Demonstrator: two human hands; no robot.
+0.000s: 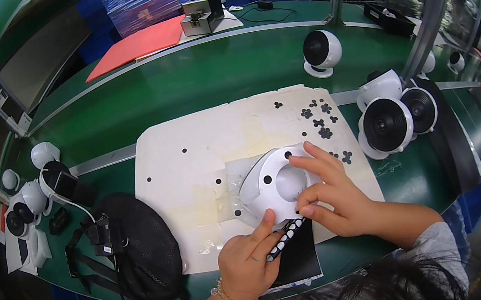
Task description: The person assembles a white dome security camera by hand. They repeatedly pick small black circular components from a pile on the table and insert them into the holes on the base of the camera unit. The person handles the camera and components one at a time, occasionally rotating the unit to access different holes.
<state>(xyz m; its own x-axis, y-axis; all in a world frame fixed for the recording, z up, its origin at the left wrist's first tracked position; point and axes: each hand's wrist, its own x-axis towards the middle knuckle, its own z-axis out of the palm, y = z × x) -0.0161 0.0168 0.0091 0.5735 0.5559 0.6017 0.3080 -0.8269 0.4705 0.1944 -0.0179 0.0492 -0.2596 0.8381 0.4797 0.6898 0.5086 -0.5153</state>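
A white rounded plastic part (251, 187) with a large round opening lies on a translucent bag in front of me. Black round pads (268, 180) sit on its face. My left hand (248, 262) is closed on a black strip with white dots (285, 241), its thumb resting at the part's near edge. My right hand (339, 200) is over the part's right side, thumb and a finger pinched together at a small black dot, apparently another pad. Its upper fingers stretch toward the pad at the part's far edge.
A pale cardboard sheet (184, 191) with scattered black pads covers the green bench. White spherical devices with black fronts (386, 124) stand at right, another (322, 50) farther back, and several smaller ones at left. A black mesh bag (139, 249) lies left, a metal box (202, 15) at the back.
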